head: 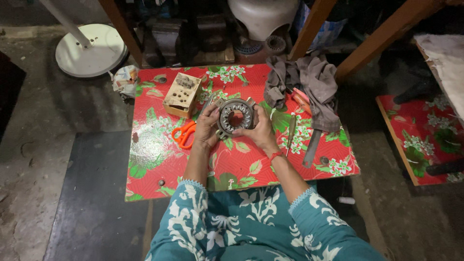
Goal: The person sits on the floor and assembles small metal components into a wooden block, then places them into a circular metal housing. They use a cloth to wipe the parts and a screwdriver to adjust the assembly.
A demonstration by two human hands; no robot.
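I hold a round metal motor stator ring [235, 116] with slotted inner teeth, tilted up just above a low table covered in red floral cloth [159, 154]. My left hand [206, 128] grips its left rim. My right hand [261, 129] grips its right rim; a red thread circles that wrist. Orange-handled scissors [184, 136] lie on the cloth just left of my left hand.
A wooden block with drilled holes [182, 94] stands at the table's back left. A grey rag [309, 87] lies back right, over a red-handled tool [300, 100]. A screwdriver [291, 133] and a flat metal file [311, 148] lie to the right. A white fan base [90, 50] sits on the floor.
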